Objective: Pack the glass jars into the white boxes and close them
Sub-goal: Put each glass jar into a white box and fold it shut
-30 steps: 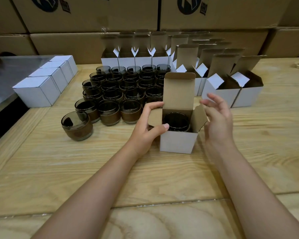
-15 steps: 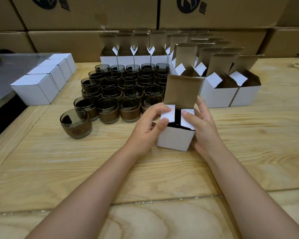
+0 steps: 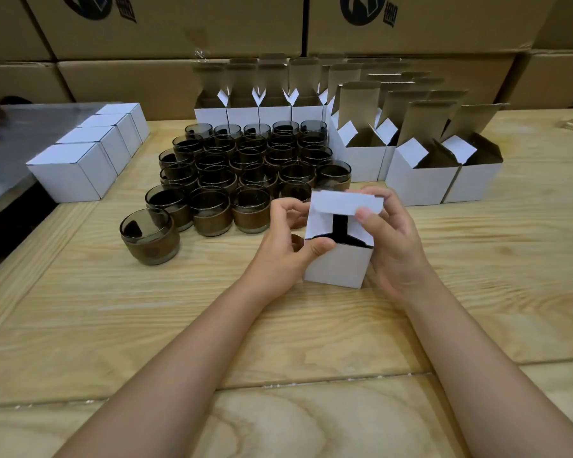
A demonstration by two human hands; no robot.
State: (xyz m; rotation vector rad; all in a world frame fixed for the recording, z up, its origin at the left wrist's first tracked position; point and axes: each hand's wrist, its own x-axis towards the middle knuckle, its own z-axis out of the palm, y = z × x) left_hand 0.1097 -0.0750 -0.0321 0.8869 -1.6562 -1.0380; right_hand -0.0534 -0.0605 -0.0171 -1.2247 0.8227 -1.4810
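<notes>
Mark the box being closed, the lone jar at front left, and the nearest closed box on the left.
box being closed (image 3: 336, 267), head view, front wall.
lone jar (image 3: 151, 249), head view, brown band.
nearest closed box (image 3: 68, 180), head view, front face.

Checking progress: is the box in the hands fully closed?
No, the white box has an untucked lid flap, and a dark gap shows between its side flaps.

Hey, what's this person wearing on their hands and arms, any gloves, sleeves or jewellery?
Nothing visible. The left hand and right hand are ungloved and ringless; left forearm and right forearm are bare to the picture's edge, with no sleeve, watch or bracelet. Thumbnails look short, unpainted.
</notes>
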